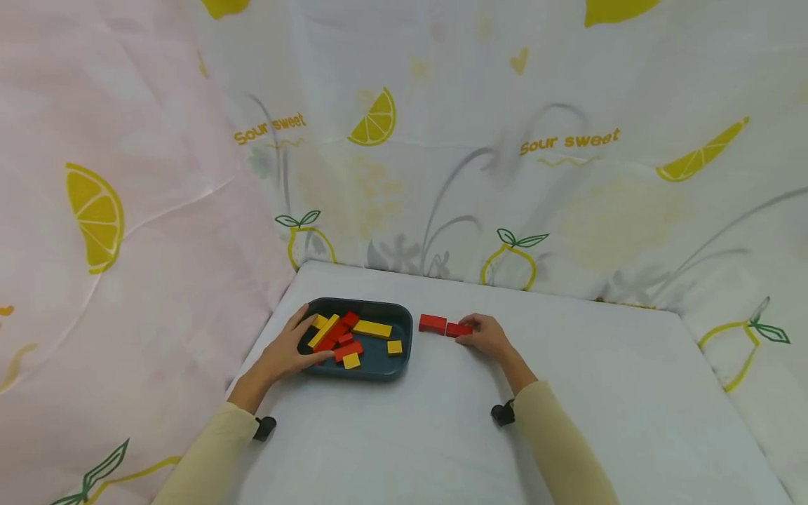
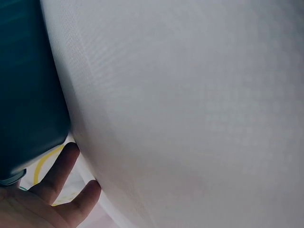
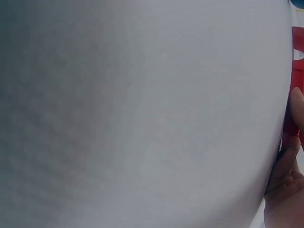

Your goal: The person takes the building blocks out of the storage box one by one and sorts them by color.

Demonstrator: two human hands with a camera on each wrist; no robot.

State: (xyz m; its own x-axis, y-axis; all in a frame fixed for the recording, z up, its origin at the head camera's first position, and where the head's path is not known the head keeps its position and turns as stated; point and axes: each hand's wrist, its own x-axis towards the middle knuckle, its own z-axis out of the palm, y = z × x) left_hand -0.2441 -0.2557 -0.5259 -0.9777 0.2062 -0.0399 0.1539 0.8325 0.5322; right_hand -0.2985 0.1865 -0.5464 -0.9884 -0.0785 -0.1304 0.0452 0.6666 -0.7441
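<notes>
A dark blue-grey tray (image 1: 398, 368) holds red and yellow toy blocks. My left hand (image 1: 284, 354) grips its left end, with the thumb and a finger over the rim near a yellow block (image 1: 325, 331). In the left wrist view, two spread fingers (image 2: 61, 171) lie outside the tray wall (image 2: 28, 85), close to the tabletop. Right of the tray, my right hand (image 1: 489, 337) pinches a small red block (image 1: 457, 330) between thumb and fingers. That block is in line with another red block (image 1: 433, 323), end towards end. In the right wrist view the pinched block (image 3: 295, 76) shows only at the edge.
The white tabletop (image 1: 587, 393) extends to the right and in front. A lemon-print cloth (image 1: 429, 140) hangs behind the table and along its left side. Inside the tray, a long yellow block (image 1: 372, 329) and a yellow square block (image 1: 394, 347) lie towards the right.
</notes>
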